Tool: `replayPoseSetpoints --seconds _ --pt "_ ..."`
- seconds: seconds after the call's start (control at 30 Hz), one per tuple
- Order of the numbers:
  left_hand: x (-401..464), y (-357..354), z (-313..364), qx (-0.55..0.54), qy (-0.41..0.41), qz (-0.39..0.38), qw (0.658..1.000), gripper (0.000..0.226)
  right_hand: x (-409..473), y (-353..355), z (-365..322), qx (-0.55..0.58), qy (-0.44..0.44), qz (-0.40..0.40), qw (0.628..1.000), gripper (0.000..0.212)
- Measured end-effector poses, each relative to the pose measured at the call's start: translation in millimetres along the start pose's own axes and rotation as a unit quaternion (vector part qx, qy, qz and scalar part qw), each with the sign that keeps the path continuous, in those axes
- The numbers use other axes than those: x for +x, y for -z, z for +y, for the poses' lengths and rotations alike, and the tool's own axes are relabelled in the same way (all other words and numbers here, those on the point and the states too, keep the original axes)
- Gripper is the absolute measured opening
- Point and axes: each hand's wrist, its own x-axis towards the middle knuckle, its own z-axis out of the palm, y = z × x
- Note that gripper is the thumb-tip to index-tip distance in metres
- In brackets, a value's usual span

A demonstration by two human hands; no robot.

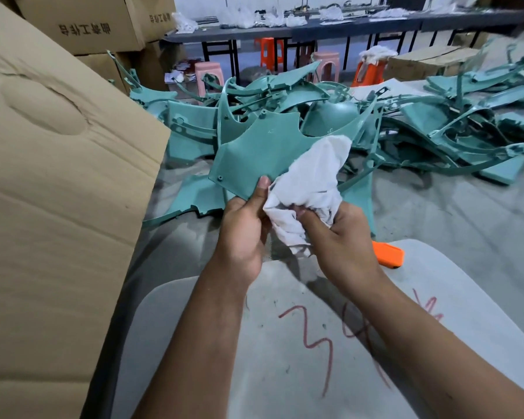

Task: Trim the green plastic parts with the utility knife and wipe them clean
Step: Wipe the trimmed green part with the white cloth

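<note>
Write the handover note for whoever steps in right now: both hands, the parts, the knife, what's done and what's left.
Left hand: grips the lower edge of a green plastic panel, thumb on its face.
Right hand: holds a bunched white rag against the panel's lower right.
Orange object, likely the utility knife: on the grey surface, right of the right hand, partly hidden.
Pile of green parts: on the floor ahead.
Done: knife set down; wiping this panel appears under way.
Left: finish wiping this panel, then the pile. Which parts are already trimmed cannot be told.
</note>
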Motion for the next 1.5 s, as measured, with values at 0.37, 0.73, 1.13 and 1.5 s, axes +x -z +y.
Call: replayPoseSetpoints --seconds 0.37,0.73,1.13,1.5 --pt "-4 28 12 0.064 0.037 -0.105 0.992 0.031 33 41 3 0.298 -0.150 0.185 0.924 0.031" --pt "4 46 12 0.215 -0.020 -0.059 0.975 0.023 31 45 -10 0.398 -0.174 0.147 0.889 0.040" --pt "11 47 10 0.196 -0.075 0.087 0.974 0.030 28 34 -15 0.426 -0.122 0.092 0.892 0.024" --pt "4 14 -9 0.070 -0.161 0.142 0.974 0.023 15 14 -9 0.379 -0.177 0.034 0.908 0.016"
